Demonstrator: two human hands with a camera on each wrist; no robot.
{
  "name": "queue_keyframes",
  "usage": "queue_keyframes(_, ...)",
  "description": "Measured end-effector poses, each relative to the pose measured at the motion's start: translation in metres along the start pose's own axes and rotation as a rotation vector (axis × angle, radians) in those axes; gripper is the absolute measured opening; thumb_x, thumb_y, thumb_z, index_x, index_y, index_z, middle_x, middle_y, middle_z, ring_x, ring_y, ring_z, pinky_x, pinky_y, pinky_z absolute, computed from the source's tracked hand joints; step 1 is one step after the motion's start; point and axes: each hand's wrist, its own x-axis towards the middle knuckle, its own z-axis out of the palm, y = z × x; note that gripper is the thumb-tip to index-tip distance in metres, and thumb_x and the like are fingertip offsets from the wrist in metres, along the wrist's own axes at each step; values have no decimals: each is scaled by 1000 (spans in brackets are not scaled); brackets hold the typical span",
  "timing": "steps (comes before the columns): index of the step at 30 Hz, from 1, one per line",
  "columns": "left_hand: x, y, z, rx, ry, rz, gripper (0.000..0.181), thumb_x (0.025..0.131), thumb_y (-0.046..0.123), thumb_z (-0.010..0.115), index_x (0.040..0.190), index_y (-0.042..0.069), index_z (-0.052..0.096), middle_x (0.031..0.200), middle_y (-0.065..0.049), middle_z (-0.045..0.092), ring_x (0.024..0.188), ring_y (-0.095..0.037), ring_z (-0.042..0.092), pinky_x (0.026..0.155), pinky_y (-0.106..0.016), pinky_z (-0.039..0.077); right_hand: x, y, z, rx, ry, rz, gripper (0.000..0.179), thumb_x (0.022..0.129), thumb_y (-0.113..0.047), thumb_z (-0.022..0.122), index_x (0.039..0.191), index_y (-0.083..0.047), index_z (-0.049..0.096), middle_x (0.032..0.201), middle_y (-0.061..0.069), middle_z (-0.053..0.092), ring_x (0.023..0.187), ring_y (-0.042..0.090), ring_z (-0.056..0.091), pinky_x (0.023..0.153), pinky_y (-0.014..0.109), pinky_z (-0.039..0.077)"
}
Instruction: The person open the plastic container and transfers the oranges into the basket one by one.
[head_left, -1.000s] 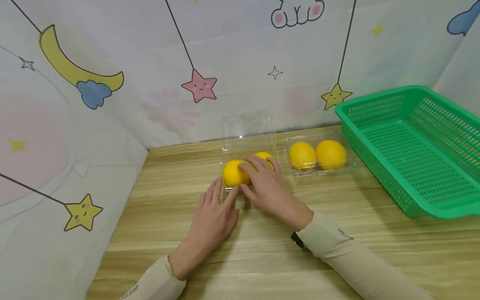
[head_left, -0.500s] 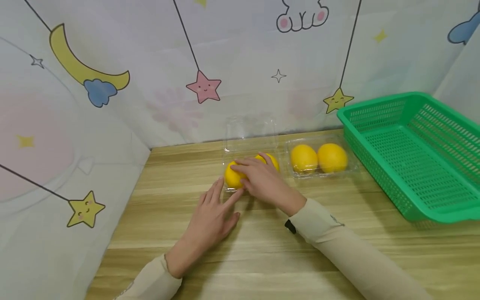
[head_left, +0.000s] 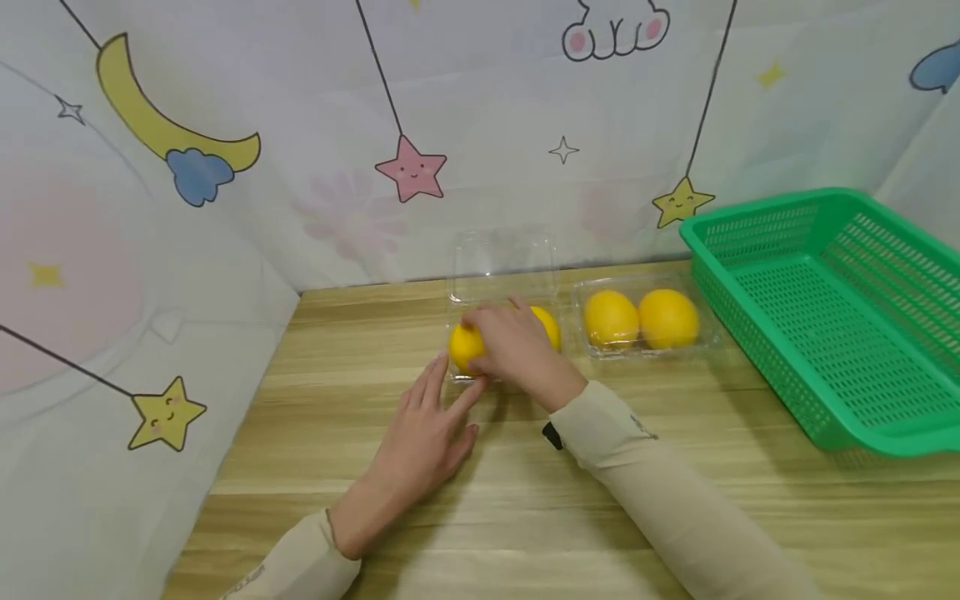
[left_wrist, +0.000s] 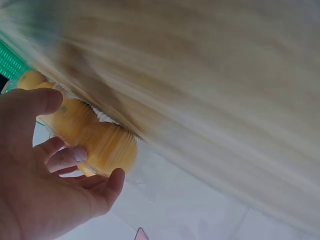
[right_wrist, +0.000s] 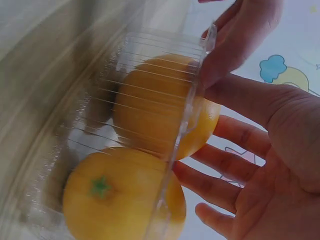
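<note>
An opened clear plastic clamshell box [head_left: 502, 265] holds two oranges, its lid raised against the backdrop. My right hand [head_left: 517, 343] reaches over it, fingers and thumb around the left orange [head_left: 462, 347]; the right orange [head_left: 551, 325] is partly covered by that hand. In the right wrist view the thumb lies at the box rim beside the held orange [right_wrist: 145, 105], and the other orange [right_wrist: 110, 195] shows a green stem end. My left hand [head_left: 420, 437] touches the box's front left corner with extended fingers. The left wrist view shows its fingers [left_wrist: 115, 185] beside the box.
To the right stands a second clear box [head_left: 590, 353] with two oranges [head_left: 611, 318] under its lid. Beyond it is a green slotted basket [head_left: 780, 375]. The wooden table [head_left: 322, 383] meets a printed cloth backdrop [head_left: 315, 125] behind and at the left.
My right hand has shifted left and its fingers have closed in around the left orange. The left hand stays at the box's corner. The head view has tilted slightly.
</note>
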Motion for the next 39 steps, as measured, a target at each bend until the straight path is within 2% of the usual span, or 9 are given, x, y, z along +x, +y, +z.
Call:
queue_keyframes(6, 1, -3, -1, -44, 9, 15, 61, 94, 27, 80, 151, 25, 58, 159, -35, 38, 145, -51, 45, 106, -65, 50, 2, -2, -1, 34, -13, 13, 57, 86, -27, 90, 136, -11, 68, 134, 8, 73, 128, 32, 66, 131, 53, 16)
queue_keyframes(12, 5, -7, -4, -35, 12, 39, 60, 93, 26, 79, 149, 25, 59, 157, -32, 40, 141, -49, 48, 104, -63, 52, 4, -4, -1, 67, -24, 19, 57, 87, -27, 90, 136, -11, 66, 134, 7, 73, 129, 32, 64, 131, 52, 16)
queue_keyframes(19, 3, -11, -8, -13, -11, 51, 63, 92, 27, 81, 151, 24, 58, 157, -33, 40, 139, -50, 50, 100, -64, 54, 9, -4, -1, 61, -38, -11, 50, 86, -26, 90, 128, -14, 65, 126, 4, 74, 123, 31, 65, 130, 54, 20)
queue_keyframes(25, 2, -12, -7, -26, -26, 60, 63, 92, 27, 81, 151, 23, 58, 159, -32, 37, 141, -49, 48, 99, -64, 54, 8, -1, 1, 35, -50, -21, 46, 86, -26, 90, 121, -17, 61, 120, 4, 74, 119, 30, 67, 130, 59, 17)
queue_keyframes(32, 2, -12, -5, -44, -21, 56, 62, 91, 25, 80, 150, 22, 59, 160, -33, 37, 141, -51, 48, 98, -65, 54, 7, 0, 2, 62, -51, -23, 48, 87, -24, 89, 124, -18, 58, 126, 5, 73, 127, 29, 65, 130, 61, 11)
queue_keyframes(39, 2, -11, -2, -45, -6, 57, 62, 91, 24, 80, 150, 22, 59, 160, -33, 36, 143, -50, 45, 99, -64, 54, 4, 1, 3, 76, -61, 17, 54, 89, -27, 88, 133, -19, 58, 139, 5, 69, 140, 26, 58, 131, 58, 4)
